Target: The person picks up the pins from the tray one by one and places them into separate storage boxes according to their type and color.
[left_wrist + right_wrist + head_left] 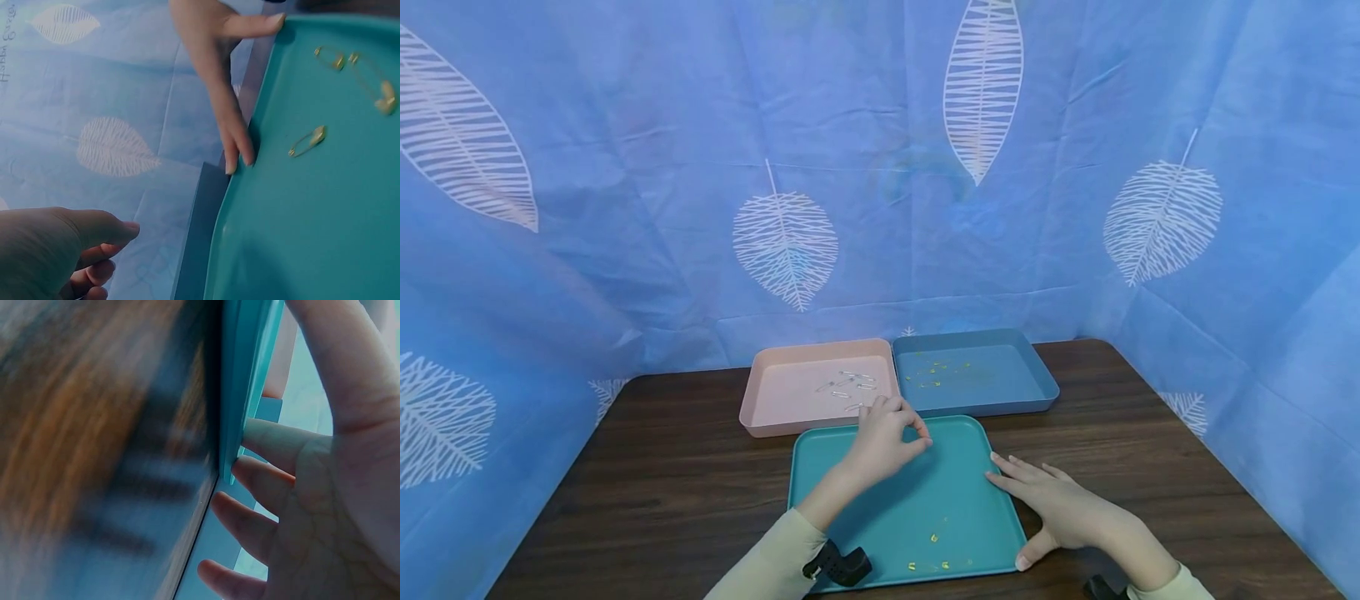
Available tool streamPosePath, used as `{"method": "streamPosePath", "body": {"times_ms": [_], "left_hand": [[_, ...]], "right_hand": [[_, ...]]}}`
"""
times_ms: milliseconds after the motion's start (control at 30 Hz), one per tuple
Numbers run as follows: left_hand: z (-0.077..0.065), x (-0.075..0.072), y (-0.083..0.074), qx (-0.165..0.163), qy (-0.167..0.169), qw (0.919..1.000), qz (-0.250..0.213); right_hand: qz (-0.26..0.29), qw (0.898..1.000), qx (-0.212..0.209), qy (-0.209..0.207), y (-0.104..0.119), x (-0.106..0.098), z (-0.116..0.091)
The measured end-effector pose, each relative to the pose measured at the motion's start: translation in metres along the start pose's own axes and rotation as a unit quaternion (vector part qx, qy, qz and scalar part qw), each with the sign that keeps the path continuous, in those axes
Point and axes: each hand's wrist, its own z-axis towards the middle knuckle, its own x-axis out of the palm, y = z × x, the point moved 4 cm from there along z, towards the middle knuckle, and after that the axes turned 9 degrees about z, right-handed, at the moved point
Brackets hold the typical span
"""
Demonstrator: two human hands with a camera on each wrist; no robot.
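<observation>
My left hand (883, 442) hovers above the far part of the teal tray (955, 467), near the pink tray (812, 354). Its thumb and index finger come close together; in the left wrist view no thing shows between that hand's fingers (103, 231), and whether they pinch something small is unclear. My right hand (1063, 504) rests at the teal tray's right edge, fingers spread and thumb at the near corner. In the right wrist view its fingertips (253, 434) touch the rim. Several gold safety pins (309, 140) lie on the teal tray's near part.
Silver safety pins (841, 394) lie in the pink tray at the back. Beside it stands a blue tray (1007, 387) with several small gold pins (931, 383). All three trays sit on a dark wooden table (700, 467), with a blue leaf-patterned cloth (880, 250) hanging behind.
</observation>
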Motion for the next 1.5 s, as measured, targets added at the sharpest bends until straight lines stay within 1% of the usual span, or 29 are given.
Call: {"method": "streamPosePath", "body": {"times_ms": [167, 367, 600, 667, 767, 900, 1067, 1167, 1267, 1333, 1500], "left_hand": [[-0.014, -0.001, -0.002, 0.011, 0.016, 0.9998, -0.005], [-0.028, 0.000, -0.004, 0.028, 0.060, 0.9975, -0.027], [-0.043, 0.003, -0.003, 0.064, 0.106, 0.9913, -0.046], [-0.048, 0.003, -0.003, 0.073, 0.123, 0.9886, -0.047], [-0.057, 0.003, -0.002, 0.097, 0.149, 0.9836, -0.028], [-0.066, 0.002, -0.004, 0.137, 0.177, 0.9746, 0.006], [-0.074, 0.003, -0.007, 0.169, 0.210, 0.9627, 0.026], [-0.078, 0.004, -0.008, 0.187, 0.220, 0.9567, 0.037], [-0.082, 0.005, -0.009, 0.199, 0.225, 0.9530, 0.041], [-0.084, 0.005, -0.010, 0.202, 0.225, 0.9524, 0.042], [-0.087, 0.005, -0.011, 0.204, 0.215, 0.9539, 0.045]], "right_hand": [[0.001, 1.000, -0.003, 0.003, 0.000, 0.002, 0.001], [0.006, 1.000, -0.001, 0.002, 0.000, 0.001, 0.002], [0.003, 1.000, -0.005, -0.002, 0.001, -0.001, 0.001], [0.003, 1.000, -0.008, -0.002, 0.000, -0.001, 0.002], [0.000, 1.000, -0.009, 0.000, 0.000, -0.001, 0.002], [-0.002, 1.000, -0.007, -0.002, -0.001, 0.000, 0.002], [-0.002, 1.000, -0.012, -0.008, -0.002, 0.000, 0.001], [-0.002, 1.000, -0.014, -0.009, -0.002, 0.000, 0.001], [-0.001, 1.000, -0.015, -0.008, -0.002, 0.000, 0.001], [0.000, 1.000, -0.015, -0.008, -0.003, 0.000, 0.001], [-0.002, 1.000, -0.017, -0.008, -0.003, 0.000, 0.001]]}}
